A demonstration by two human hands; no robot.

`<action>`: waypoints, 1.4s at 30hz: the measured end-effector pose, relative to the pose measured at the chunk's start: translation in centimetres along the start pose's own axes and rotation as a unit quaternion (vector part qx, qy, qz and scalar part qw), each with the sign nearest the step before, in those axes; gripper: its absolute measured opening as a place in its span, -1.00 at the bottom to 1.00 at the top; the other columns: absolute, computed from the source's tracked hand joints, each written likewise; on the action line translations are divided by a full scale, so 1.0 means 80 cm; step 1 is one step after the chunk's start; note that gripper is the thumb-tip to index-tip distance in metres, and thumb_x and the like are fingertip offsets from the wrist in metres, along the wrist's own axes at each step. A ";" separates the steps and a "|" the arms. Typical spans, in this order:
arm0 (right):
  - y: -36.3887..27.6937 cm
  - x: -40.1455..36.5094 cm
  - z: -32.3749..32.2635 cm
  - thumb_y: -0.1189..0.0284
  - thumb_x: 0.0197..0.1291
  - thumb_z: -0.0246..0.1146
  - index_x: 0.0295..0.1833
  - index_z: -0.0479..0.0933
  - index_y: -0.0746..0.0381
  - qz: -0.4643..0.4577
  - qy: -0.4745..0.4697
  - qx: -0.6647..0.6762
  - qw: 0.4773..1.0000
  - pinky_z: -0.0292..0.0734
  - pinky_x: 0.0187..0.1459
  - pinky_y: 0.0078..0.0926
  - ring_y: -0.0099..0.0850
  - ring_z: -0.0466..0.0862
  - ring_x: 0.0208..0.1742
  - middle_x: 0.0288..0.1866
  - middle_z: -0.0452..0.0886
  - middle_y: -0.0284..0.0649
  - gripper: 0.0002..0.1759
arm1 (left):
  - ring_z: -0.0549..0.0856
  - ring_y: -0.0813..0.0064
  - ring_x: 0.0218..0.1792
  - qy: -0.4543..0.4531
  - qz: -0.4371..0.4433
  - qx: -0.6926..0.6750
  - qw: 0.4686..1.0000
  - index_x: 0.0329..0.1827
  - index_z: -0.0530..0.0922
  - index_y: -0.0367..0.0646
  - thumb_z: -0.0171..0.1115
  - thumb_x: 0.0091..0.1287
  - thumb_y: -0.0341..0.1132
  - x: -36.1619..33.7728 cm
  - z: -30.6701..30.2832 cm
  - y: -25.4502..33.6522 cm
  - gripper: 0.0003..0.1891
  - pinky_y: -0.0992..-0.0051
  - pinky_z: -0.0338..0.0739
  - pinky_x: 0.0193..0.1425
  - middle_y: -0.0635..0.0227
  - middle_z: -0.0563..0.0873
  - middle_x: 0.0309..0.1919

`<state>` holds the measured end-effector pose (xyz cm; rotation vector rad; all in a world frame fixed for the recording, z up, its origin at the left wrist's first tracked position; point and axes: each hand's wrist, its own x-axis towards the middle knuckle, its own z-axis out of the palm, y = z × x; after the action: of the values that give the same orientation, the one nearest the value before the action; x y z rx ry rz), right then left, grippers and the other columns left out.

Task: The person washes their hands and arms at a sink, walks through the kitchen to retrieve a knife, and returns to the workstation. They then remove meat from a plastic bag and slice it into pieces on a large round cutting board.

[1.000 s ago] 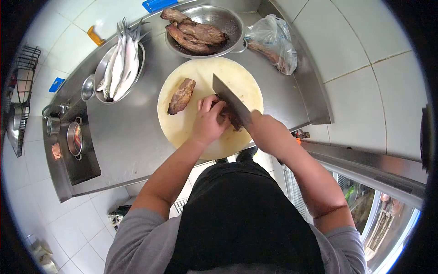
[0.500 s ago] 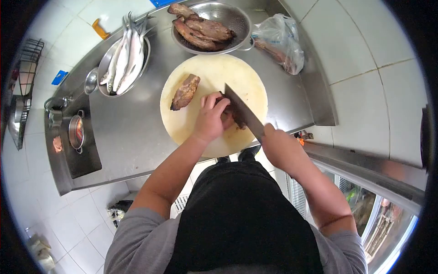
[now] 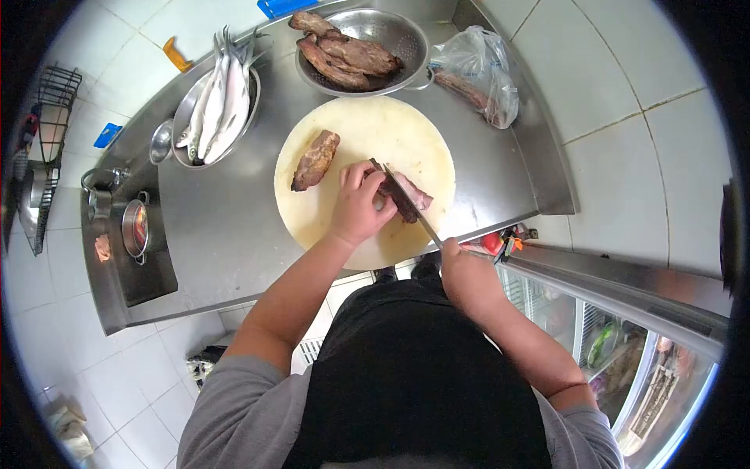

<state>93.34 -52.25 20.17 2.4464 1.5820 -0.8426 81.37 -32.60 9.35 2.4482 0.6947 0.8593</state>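
Note:
A dark cured meat piece [image 3: 401, 205] lies on the round pale cutting board [image 3: 312, 219]. My left hand [image 3: 361, 205] is closed over its near-left side, fingers curled against it. In my right hand [image 3: 469, 273] I grip the handle of a knife [image 3: 426, 226], whose blade stands on edge along the meat. A pinkish cut part of the meat [image 3: 417, 192] shows on the blade's right side. Whether the cut goes all the way through is hidden by the blade. Another meat chunk [image 3: 316, 161] rests on the board's upper left, apart from both hands.
Behind the board sits a metal colander [image 3: 414, 47] with several meat strips. A plastic bag [image 3: 500, 78] with meat is at the back right. Several fish [image 3: 226, 109] fill a bowl [image 3: 255, 98] at the left. A sink [image 3: 152, 285] holds a small pot [image 3: 134, 227].
The knife has gone from lying tilted across the meat to edge-on, exposing the pinkish cut part. My right hand has moved slightly left and down; my left hand has hardly moved.

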 end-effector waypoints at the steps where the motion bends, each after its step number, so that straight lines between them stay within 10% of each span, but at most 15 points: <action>1: 0.004 -0.003 0.002 0.53 0.27 0.06 -0.06 0.31 0.32 -0.006 0.007 -0.007 1.000 0.68 -0.29 -0.07 0.00 0.76 -0.32 -0.37 0.70 0.08 -0.83 | 0.47 -0.02 0.06 0.001 0.001 0.000 1.000 -0.04 0.58 -0.13 0.45 -0.01 -0.34 0.000 0.000 0.002 -0.58 0.10 0.47 0.16 0.16 0.52 0.03; 42: -0.031 0.103 -0.037 0.38 0.39 0.06 0.00 0.33 0.40 -0.042 0.053 0.128 0.989 0.58 -0.12 0.10 0.21 0.69 -0.19 -0.30 0.65 0.26 -0.72 | 0.45 -0.03 0.09 -0.012 -0.018 -0.017 1.000 0.02 0.59 -0.11 0.45 -0.01 -0.34 0.001 -0.005 -0.007 -0.54 0.12 0.46 0.19 0.15 0.52 0.09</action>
<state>94.82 -43.36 19.02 2.6554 1.7206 -1.0023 80.97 -32.03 9.33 2.4045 0.7084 0.8206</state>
